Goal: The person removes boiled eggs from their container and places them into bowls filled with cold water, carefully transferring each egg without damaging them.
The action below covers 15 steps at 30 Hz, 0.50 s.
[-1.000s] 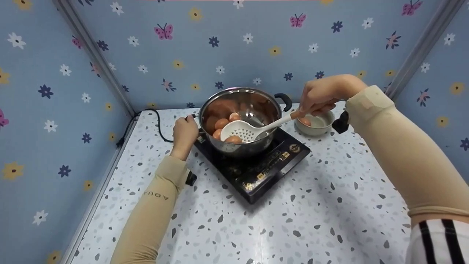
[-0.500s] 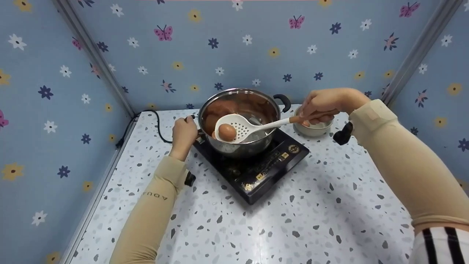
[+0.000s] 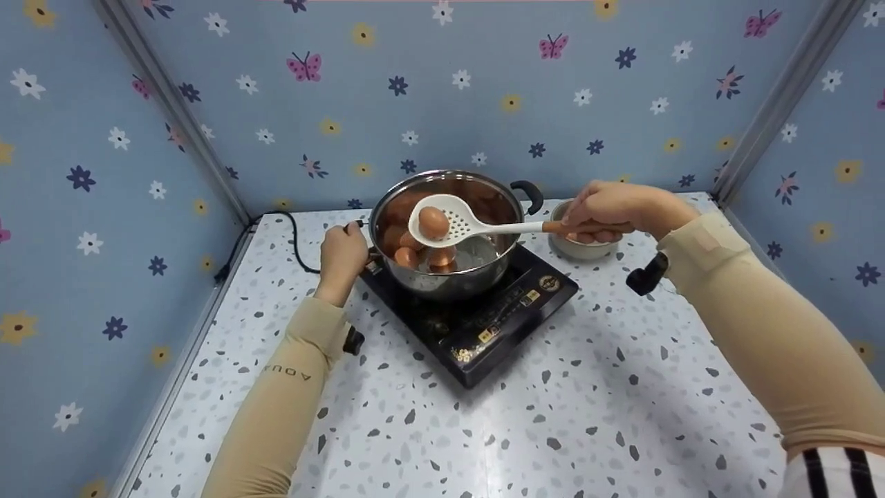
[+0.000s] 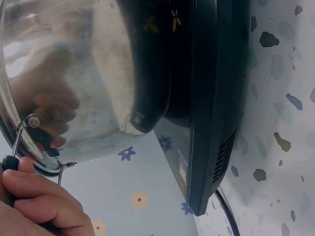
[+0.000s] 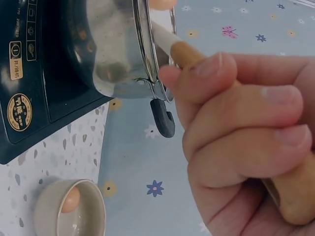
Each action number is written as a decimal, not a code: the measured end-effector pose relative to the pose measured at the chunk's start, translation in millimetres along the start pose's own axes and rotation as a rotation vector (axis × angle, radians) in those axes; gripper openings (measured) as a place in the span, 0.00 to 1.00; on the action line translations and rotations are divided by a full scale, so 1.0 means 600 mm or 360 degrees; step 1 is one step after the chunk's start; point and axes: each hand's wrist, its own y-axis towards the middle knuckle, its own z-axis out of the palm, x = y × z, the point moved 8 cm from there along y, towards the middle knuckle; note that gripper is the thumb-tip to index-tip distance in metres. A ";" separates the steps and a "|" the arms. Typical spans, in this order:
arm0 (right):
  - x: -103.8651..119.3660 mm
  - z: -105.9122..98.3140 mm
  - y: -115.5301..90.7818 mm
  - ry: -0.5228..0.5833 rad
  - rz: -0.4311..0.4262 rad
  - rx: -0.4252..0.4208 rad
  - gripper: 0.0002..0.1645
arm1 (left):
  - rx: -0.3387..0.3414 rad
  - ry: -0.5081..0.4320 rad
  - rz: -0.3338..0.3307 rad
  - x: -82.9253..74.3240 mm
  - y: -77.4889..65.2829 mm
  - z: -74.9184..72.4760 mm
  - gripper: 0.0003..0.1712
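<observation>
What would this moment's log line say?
left hand: grips pot handle; right hand: holds slotted spoon; egg: in spoon, at mouth of pot

Dark capitals on the left sleeve [image 3: 266,415] read AQUA. The black cooker [image 3: 477,332] carries a gold key [image 5: 16,60] with a power sign and the characters 开/待机, plus a round gold badge [image 5: 19,112] showing 节能. Figures near its panel's edge, small and sideways, look like 170, 220 and 210. A pale side label [image 4: 183,166] is too small to read.

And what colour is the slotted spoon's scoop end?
White; the scoop end shows best in the head view.
</observation>
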 end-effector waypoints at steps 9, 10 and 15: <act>-0.013 -0.023 -0.016 -0.0015 -0.0024 -0.0172 0.19 | -0.0011 0.0005 0.0052 -0.002 -0.003 -0.002 0.30; -0.014 -0.025 -0.018 -0.0007 -0.0021 -0.0181 0.19 | -0.0011 0.0007 0.0052 -0.002 -0.002 -0.002 0.30; -0.019 -0.033 -0.031 0.0050 0.0009 -0.0217 0.19 | -0.0001 0.0003 0.0051 -0.002 0.000 -0.002 0.29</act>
